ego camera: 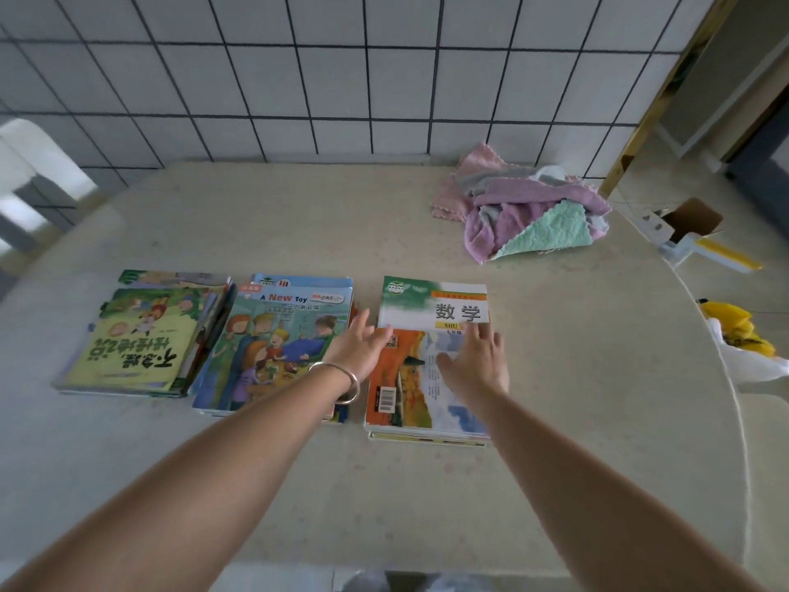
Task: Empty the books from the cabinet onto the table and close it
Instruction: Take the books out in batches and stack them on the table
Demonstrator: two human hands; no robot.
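Two bare forearms reach in from the bottom edge, toward twelve o'clock, over a pale beige table point(384, 484) with a rounded right edge. On the left wrist sits a thin silver bangle point(337, 380). The left hand point(356, 350) has its fingers spread and relaxed, gripping nothing, at the gap between the middle and right book piles — whether it touches either pile cannot be told. The right hand point(476, 363) lies flat with straight fingers on the right-hand stack of textbooks point(410, 386), whose upper book shows an orange landscape cover with a barcode; its fingertips reach the white-and-green mathematics textbook point(431, 303) that lies across the stack's far end.

At nine o'clock from the hands lies the middle pile, topped by a blue picture book titled "A New Toy" point(273, 343). Further toward nine o'clock, just beside it, is a third pile topped by a green picture book with yellow Chinese lettering point(141, 339), turned upside down to the camera.

At one o'clock, well apart from the books, a heap of pink, lilac and mint cloths point(529, 207) rests near the table's far edge. Behind the table stands a wall of white tiles with dark grout point(341, 79). Past the table at three o'clock — on the floor — are an open cardboard box point(687, 220) and a yellow bag point(734, 326).
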